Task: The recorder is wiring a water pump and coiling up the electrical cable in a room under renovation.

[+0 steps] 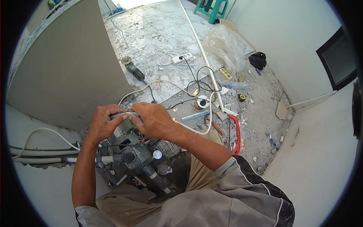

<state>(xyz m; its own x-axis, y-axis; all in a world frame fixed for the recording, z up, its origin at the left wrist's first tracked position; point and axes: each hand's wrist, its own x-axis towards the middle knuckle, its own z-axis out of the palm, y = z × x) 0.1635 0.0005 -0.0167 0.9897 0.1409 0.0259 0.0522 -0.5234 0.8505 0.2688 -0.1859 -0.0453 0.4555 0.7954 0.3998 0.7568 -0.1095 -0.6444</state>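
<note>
My left hand [103, 123] and my right hand [154, 120] meet in front of me. Between their closed fingers is a thin greyish piece [127, 114]; its kind is hard to make out. Just below them stands a dusty grey water pump [140, 153] with a small round gauge [157, 154] on its side. Grey pipe fittings [107, 159] run from the pump toward the left wall, and another grey pipe [160, 184] slants toward my knees. The hands and wrists cover part of the pump's top.
An angle grinder [133, 70] lies beyond the pump, near a white power strip [182, 58] with tangled cords. A long white pipe [201, 47] crosses the floor. To the right are a red hacksaw [237, 132], a tape measure [242, 98], a plastic bottle [238, 86] and rubble.
</note>
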